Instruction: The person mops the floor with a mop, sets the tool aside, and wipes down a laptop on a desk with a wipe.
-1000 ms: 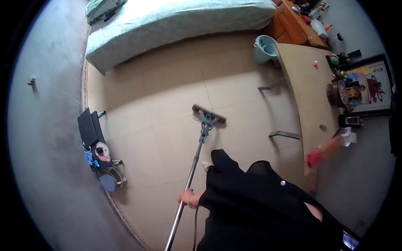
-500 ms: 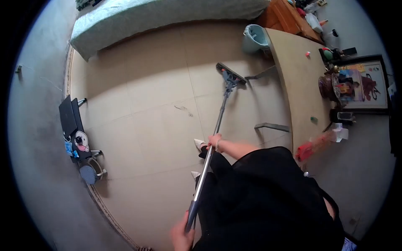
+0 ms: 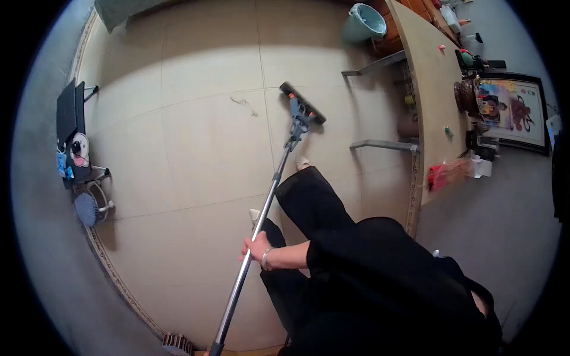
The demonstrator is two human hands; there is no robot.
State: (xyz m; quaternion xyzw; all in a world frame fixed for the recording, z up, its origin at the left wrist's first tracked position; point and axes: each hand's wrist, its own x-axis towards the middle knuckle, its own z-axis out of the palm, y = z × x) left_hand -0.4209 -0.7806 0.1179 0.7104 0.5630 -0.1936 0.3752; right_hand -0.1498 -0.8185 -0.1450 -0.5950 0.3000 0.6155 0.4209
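Note:
A mop with a long silver pole (image 3: 236,283) slants across the floor. Its dark flat head (image 3: 303,103), joined by a grey hinge with orange pieces, rests on the tiles. My right hand (image 3: 256,246), with a bracelet at the wrist, is wrapped around the middle of the pole. At the bottom edge, only a sliver of my left hand (image 3: 207,353) shows beside the dark handle end; its fingers are out of view. To the left of the mop head, thin string-like bits (image 3: 244,105) lie on the floor.
A long table (image 3: 436,101) with metal legs stands on the right, holding a red packet (image 3: 438,177) and other items. Behind it is a lined bin (image 3: 363,25). Along the left wall are a small black table (image 3: 71,127) and a blue-grey stool (image 3: 87,208).
The view has shifted and one foot has stepped forward towards the mop head. The mop head has turned and sits left of before. My left hand has slid almost out of view.

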